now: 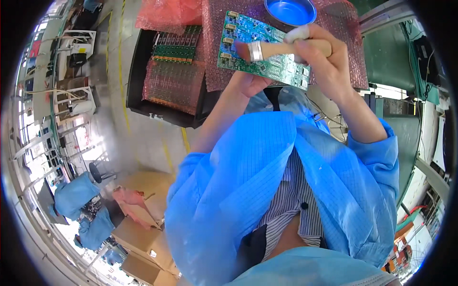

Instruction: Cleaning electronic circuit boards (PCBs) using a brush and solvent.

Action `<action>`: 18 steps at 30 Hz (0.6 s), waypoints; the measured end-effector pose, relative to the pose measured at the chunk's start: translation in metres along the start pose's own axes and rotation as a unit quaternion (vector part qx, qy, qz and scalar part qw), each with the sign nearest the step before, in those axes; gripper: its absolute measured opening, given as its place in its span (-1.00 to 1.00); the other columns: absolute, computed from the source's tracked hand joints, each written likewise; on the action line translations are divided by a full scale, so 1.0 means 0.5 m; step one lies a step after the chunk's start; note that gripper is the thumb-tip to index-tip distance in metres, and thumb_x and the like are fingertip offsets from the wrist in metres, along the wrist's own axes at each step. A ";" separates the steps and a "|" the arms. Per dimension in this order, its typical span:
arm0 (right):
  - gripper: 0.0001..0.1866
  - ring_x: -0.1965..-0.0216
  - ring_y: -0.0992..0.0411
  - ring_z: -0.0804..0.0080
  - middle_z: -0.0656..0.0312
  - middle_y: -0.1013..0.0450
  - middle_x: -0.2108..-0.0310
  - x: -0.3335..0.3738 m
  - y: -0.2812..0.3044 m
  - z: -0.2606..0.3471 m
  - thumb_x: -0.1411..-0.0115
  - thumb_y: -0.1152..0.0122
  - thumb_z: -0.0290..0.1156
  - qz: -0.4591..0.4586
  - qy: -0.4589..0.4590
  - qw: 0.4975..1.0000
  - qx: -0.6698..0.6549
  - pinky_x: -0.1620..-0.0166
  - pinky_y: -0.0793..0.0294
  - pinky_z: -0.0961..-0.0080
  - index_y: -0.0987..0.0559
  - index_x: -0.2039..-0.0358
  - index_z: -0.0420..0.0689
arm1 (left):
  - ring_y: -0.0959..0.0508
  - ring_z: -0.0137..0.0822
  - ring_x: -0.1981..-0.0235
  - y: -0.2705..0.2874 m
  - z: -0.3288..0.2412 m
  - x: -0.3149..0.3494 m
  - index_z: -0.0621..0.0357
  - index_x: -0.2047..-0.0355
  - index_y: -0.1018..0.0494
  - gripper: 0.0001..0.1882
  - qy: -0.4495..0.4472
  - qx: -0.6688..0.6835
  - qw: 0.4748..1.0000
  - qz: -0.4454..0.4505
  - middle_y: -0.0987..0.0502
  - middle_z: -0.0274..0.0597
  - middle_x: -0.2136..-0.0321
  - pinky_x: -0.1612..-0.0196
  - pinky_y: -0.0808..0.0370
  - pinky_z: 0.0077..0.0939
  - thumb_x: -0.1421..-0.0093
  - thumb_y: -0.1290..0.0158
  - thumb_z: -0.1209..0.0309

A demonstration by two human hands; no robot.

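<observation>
A green circuit board with white connectors along its left edge is held tilted in front of me. My left hand grips its lower edge, with the fingers largely hidden beneath the board. My right hand is closed around the wooden handle of a flat brush, white covers on some of its fingertips. The brush has a silver metal band, and its dark reddish bristles lie over the left part of the board; I cannot tell whether they touch it. Just beyond the board stands a round blue dish.
Pink bubble wrap covers the surface under the board. To the left, a black bin holds several upright circuit boards and more pink wrap. Cardboard boxes stand at the lower left, near people in blue clothing.
</observation>
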State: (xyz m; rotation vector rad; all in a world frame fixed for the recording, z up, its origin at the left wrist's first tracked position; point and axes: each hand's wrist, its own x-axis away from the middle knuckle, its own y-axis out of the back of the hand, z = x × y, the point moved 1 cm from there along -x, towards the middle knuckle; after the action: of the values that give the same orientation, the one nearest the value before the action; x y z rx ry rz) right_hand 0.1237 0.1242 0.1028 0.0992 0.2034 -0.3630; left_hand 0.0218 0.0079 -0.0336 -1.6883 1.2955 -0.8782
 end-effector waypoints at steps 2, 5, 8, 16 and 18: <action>-0.82 0.46 -0.28 0.72 0.30 -0.40 0.40 0.009 0.005 -0.002 -0.07 0.05 -0.44 0.024 -0.041 0.998 0.034 0.39 -0.27 0.78 -0.46 0.37 -0.25 | -0.40 -0.23 0.11 0.010 0.001 -0.002 0.24 0.06 -0.21 -0.56 0.010 0.017 1.000 0.020 -0.36 -0.10 0.12 0.08 -0.40 -0.30 -0.14 0.15 0.19; -0.82 0.49 -0.27 0.73 0.31 -0.40 0.41 0.002 0.040 -0.007 -0.06 0.05 -0.44 0.003 -0.029 0.998 0.050 0.41 -0.25 0.79 -0.47 0.37 -0.25 | -0.39 -0.22 0.10 0.009 0.000 0.004 0.26 0.06 -0.21 -0.56 0.014 0.035 0.998 -0.056 -0.35 -0.08 0.11 0.06 -0.38 -0.28 -0.15 0.16 0.20; -0.82 0.49 -0.28 0.70 0.28 -0.38 0.51 0.008 0.029 0.015 -0.05 0.02 -0.45 -0.042 0.002 0.998 0.053 0.42 -0.29 0.72 -0.46 0.38 -0.30 | -0.38 -0.21 0.09 0.011 0.002 0.000 0.25 0.05 -0.20 -0.55 -0.008 0.073 0.996 -0.054 -0.34 -0.07 0.10 0.04 -0.36 -0.27 -0.14 0.15 0.20; -0.76 0.56 -0.28 0.27 -0.01 -0.35 0.49 -0.004 -0.029 0.037 0.15 -0.05 -0.67 0.152 0.409 0.889 0.142 0.54 -0.24 0.48 -0.40 0.37 -0.41 | -0.36 -0.20 0.05 0.006 -0.002 0.015 0.20 0.04 -0.21 -0.51 0.020 0.041 0.999 0.009 -0.33 -0.07 0.08 0.03 -0.35 -0.24 -0.10 0.08 0.16; -0.74 0.60 -0.25 0.25 0.06 -0.29 0.57 -0.003 -0.043 0.037 0.20 -0.07 -0.67 0.176 0.389 0.890 0.160 0.56 -0.21 0.41 -0.41 0.38 -0.39 | -0.37 -0.21 0.07 0.024 0.007 0.008 0.20 0.05 -0.22 -0.52 0.009 0.042 0.999 0.008 -0.34 -0.08 0.08 0.04 -0.36 -0.25 -0.11 0.10 0.16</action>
State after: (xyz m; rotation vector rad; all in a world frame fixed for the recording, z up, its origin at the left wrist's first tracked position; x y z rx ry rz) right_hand 0.1180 0.1024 0.1196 0.6062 0.9102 0.0302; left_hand 0.0209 0.0030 -0.0454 -1.6056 1.2661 -0.9274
